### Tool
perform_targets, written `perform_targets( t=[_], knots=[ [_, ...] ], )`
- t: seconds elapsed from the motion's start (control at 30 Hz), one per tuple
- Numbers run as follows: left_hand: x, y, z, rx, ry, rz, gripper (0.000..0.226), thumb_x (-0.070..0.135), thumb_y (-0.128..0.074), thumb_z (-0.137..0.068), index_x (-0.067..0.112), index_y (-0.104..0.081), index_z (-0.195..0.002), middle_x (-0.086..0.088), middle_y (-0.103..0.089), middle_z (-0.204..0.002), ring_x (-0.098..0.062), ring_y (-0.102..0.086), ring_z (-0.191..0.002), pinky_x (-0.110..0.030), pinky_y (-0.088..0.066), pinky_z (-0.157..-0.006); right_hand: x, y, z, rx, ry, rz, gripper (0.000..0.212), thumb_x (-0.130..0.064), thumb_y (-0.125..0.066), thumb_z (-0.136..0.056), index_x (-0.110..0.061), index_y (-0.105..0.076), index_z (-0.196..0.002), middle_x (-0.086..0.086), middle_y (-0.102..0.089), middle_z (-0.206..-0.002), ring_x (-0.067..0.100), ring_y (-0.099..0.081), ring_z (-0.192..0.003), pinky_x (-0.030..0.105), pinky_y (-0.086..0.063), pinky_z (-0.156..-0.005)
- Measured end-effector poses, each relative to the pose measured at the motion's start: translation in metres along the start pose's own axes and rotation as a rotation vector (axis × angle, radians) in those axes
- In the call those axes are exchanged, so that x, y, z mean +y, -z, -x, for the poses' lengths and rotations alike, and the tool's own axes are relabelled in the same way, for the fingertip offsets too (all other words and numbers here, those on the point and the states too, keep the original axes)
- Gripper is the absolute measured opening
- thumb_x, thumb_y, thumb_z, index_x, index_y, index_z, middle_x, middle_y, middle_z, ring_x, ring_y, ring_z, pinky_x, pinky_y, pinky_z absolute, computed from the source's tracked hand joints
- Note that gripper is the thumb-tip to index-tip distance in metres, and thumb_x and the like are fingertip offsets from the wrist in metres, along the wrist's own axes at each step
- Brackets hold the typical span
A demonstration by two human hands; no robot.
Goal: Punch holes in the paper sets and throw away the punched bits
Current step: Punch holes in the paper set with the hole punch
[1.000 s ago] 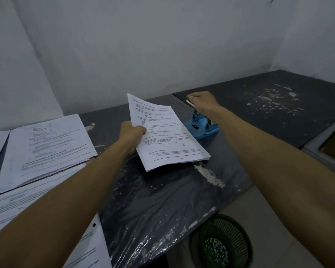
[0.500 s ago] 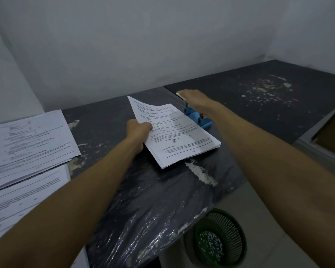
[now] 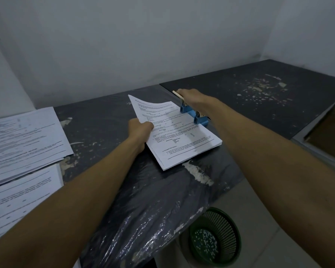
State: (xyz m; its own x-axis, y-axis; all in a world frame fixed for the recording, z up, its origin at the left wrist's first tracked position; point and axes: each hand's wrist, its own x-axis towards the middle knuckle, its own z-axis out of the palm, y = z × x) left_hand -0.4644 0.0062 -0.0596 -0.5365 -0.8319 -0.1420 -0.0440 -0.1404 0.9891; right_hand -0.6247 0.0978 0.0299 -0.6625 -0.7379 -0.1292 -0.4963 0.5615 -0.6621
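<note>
A stapled-looking set of printed white paper (image 3: 178, 132) lies on the dark table, its far right edge pushed into a blue hole punch (image 3: 194, 114). My left hand (image 3: 139, 128) grips the set's left edge, thumb on top, lifting that corner slightly. My right hand (image 3: 191, 97) rests on the punch's lever, fingers closed over it. A green mesh wastebasket (image 3: 219, 236) stands on the floor below the table's front edge, with several small white punched bits inside.
Two more printed paper sets (image 3: 25, 140) (image 3: 19, 200) lie at the table's left. The dark table (image 3: 108, 171) is covered with wrinkled plastic film near its front edge. A second dark tabletop (image 3: 269, 89) extends right, speckled with pale flecks. White walls stand behind.
The paper set's right edge has slid further into the punch. My right hand stayed on the lever. The view has drifted, so the left stacks sit nearer the frame edge.
</note>
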Motion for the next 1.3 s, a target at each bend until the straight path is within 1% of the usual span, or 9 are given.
perform_targets(
  t=[0.1, 0.17, 0.33, 0.43, 0.57, 0.77, 0.93, 1.13, 1.3],
  knots=[
    [0.000, -0.001, -0.001, -0.002, -0.005, 0.012, 0.029, -0.010, -0.057, -0.086, 0.013, -0.068, -0.099, 0.004, -0.069, -0.087, -0.015, -0.069, -0.077, -0.025, -0.055, -0.053, 0.001, -0.001, -0.002, -0.032, -0.003, 0.044, 0.038, -0.023, -0.023, -0.108, -0.007, -0.056, -0.120, 0.004, -0.047, -0.088, 0.013, -0.041, -0.071, 0.027, -0.035, -0.064],
    [-0.001, 0.000, -0.002, -0.013, -0.002, 0.008, 0.027, -0.009, -0.058, -0.087, 0.014, -0.067, -0.097, 0.005, -0.069, -0.086, -0.015, -0.069, -0.077, -0.024, -0.055, -0.053, 0.001, -0.001, 0.000, -0.031, 0.006, 0.089, 0.039, -0.022, -0.024, -0.108, -0.006, -0.053, -0.129, 0.004, -0.049, -0.088, 0.014, -0.044, -0.072, 0.024, -0.036, -0.062],
    [-0.002, 0.002, -0.004, -0.058, 0.002, -0.011, 0.025, -0.007, -0.059, -0.087, 0.016, -0.066, -0.096, 0.006, -0.069, -0.088, -0.015, -0.069, -0.080, -0.024, -0.056, -0.053, 0.005, -0.002, -0.006, -0.050, 0.037, 0.101, 0.039, -0.023, -0.024, -0.108, -0.007, -0.052, -0.128, 0.019, -0.057, -0.120, 0.018, -0.051, -0.081, 0.026, -0.037, -0.065],
    [-0.002, 0.003, -0.006, -0.075, 0.017, -0.013, 0.025, -0.007, -0.060, -0.088, 0.014, -0.065, -0.102, 0.003, -0.069, -0.091, -0.018, -0.070, -0.084, -0.027, -0.057, -0.060, 0.004, -0.003, -0.005, -0.025, 0.015, 0.048, 0.046, -0.031, -0.024, -0.107, -0.003, -0.052, -0.130, 0.023, -0.053, -0.134, 0.032, -0.055, -0.109, 0.035, -0.043, -0.085],
    [-0.004, 0.003, -0.008, -0.097, 0.021, -0.020, 0.026, -0.006, -0.061, -0.088, 0.012, -0.066, -0.106, 0.001, -0.070, -0.095, -0.020, -0.071, -0.087, -0.029, -0.059, -0.064, 0.003, -0.004, -0.005, -0.023, 0.013, 0.064, 0.046, -0.031, -0.025, -0.107, -0.001, -0.052, -0.129, 0.023, -0.054, -0.129, 0.021, -0.049, -0.086, 0.033, -0.035, -0.069],
    [-0.005, 0.004, -0.008, -0.101, 0.014, -0.010, 0.030, -0.006, -0.061, -0.088, 0.007, -0.066, -0.114, -0.001, -0.070, -0.099, -0.020, -0.071, -0.088, -0.028, -0.058, -0.062, 0.002, -0.007, -0.001, -0.039, 0.016, 0.105, 0.046, -0.028, -0.023, -0.108, 0.003, -0.047, -0.134, 0.026, -0.051, -0.132, 0.037, -0.054, -0.112, 0.042, -0.044, -0.086],
    [-0.005, 0.004, -0.008, -0.100, 0.013, -0.029, 0.031, -0.006, -0.061, -0.088, 0.007, -0.067, -0.116, -0.002, -0.070, -0.102, -0.020, -0.071, -0.089, -0.028, -0.058, -0.064, 0.005, -0.014, -0.001, -0.027, 0.023, 0.132, 0.035, -0.029, -0.020, -0.108, -0.012, -0.048, -0.120, 0.010, -0.049, -0.114, 0.022, -0.044, -0.095, 0.036, -0.034, -0.080],
    [-0.006, 0.005, -0.007, -0.100, -0.015, -0.029, 0.029, -0.007, -0.059, -0.088, 0.016, -0.069, -0.103, 0.004, -0.071, -0.094, -0.017, -0.071, -0.086, -0.025, -0.058, -0.060, 0.009, -0.029, 0.002, 0.068, 0.123, 0.277, 0.045, -0.026, -0.019, -0.108, -0.007, -0.040, -0.143, 0.016, -0.043, -0.147, 0.033, -0.043, -0.130, 0.044, -0.035, -0.103],
    [-0.007, 0.004, -0.006, -0.103, -0.045, -0.040, 0.031, -0.007, -0.058, -0.087, 0.019, -0.069, -0.100, 0.010, -0.070, -0.088, -0.014, -0.071, -0.083, -0.022, -0.057, -0.055, 0.012, -0.035, 0.004, 0.108, 0.169, 0.390, 0.044, -0.022, -0.021, -0.108, -0.005, -0.041, -0.143, 0.014, -0.043, -0.145, 0.032, -0.044, -0.127, 0.045, -0.036, -0.104]
  ],
)
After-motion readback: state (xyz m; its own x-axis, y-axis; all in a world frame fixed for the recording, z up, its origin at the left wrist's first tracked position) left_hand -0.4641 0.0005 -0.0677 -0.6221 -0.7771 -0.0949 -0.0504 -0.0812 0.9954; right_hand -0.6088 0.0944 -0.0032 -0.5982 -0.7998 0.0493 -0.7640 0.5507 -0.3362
